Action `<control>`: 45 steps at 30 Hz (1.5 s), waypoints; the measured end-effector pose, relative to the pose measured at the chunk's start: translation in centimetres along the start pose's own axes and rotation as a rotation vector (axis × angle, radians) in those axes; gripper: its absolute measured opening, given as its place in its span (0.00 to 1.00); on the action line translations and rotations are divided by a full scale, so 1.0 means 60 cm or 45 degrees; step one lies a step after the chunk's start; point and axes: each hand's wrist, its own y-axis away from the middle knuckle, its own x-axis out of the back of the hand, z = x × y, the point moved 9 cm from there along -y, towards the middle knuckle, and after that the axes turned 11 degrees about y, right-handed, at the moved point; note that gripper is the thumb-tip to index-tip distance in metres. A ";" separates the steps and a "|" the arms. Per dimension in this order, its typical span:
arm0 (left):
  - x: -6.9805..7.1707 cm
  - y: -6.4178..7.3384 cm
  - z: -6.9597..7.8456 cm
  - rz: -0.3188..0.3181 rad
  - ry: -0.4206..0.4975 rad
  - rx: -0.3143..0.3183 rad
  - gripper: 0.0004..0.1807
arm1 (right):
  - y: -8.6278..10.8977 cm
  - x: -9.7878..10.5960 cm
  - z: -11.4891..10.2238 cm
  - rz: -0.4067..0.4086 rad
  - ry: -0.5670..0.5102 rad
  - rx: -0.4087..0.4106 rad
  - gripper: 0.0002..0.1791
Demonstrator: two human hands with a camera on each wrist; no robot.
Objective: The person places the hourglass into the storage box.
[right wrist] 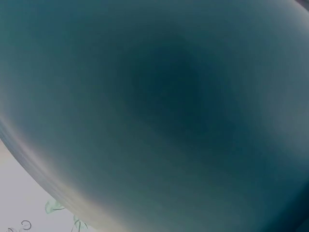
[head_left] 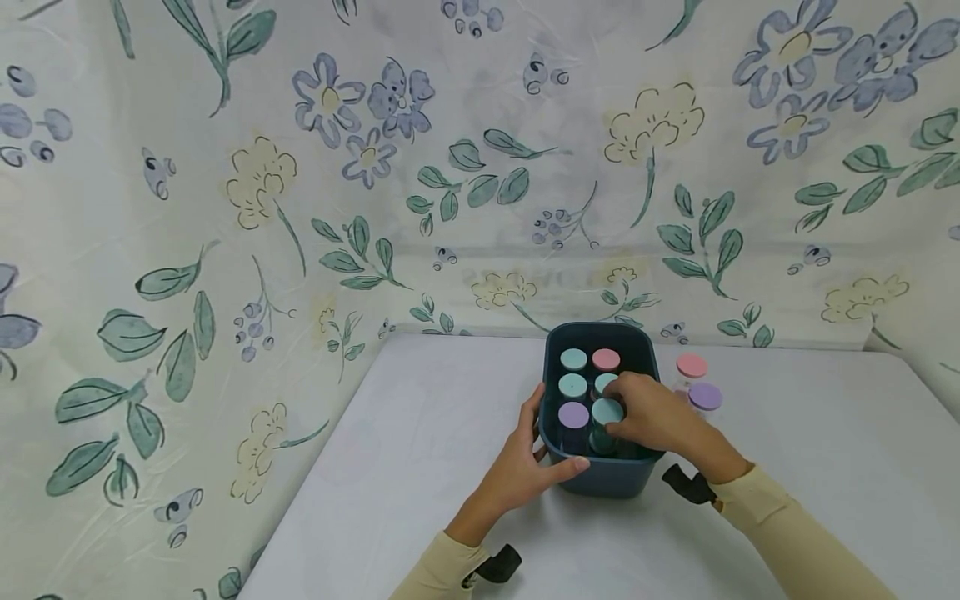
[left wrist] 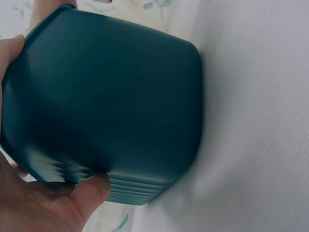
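Observation:
A dark blue-green plastic bin (head_left: 606, 479) stands on the white table, holding several jars with teal, pink and purple lids in two rows. My left hand (head_left: 517, 462) grips its near left corner, thumb at the front rim and fingers against the left wall. In the left wrist view, the fingers (left wrist: 91, 191) lie on the bin's ribbed side. My right hand (head_left: 660, 417) reaches over the right rim and pinches a teal-lidded jar (head_left: 607, 412) at the near right. The bin's wall (right wrist: 159, 96) fills the right wrist view, so the fingertips are hidden there.
Right of the bin stand two more jars, one with a pink lid (head_left: 692, 365) and one with a purple lid (head_left: 705, 396), partly behind the right hand. A flower-print cloth (head_left: 465, 167) hangs behind the white table (head_left: 420, 433) and along its left side.

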 end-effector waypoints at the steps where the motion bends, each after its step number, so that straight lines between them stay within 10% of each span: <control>1: 0.000 0.000 0.000 0.001 0.000 0.001 0.61 | 0.001 0.000 0.000 -0.002 0.009 -0.003 0.22; 25: 0.000 0.000 0.001 -0.008 -0.023 -0.003 0.62 | 0.008 -0.001 -0.007 -0.070 0.013 -0.002 0.23; 36: 0.001 -0.001 0.001 0.001 -0.017 -0.001 0.62 | 0.057 0.114 0.044 0.332 -0.163 -0.045 0.25; 45: 0.002 0.000 0.001 0.005 -0.010 -0.012 0.62 | 0.094 0.141 0.138 0.467 -0.198 -0.181 0.35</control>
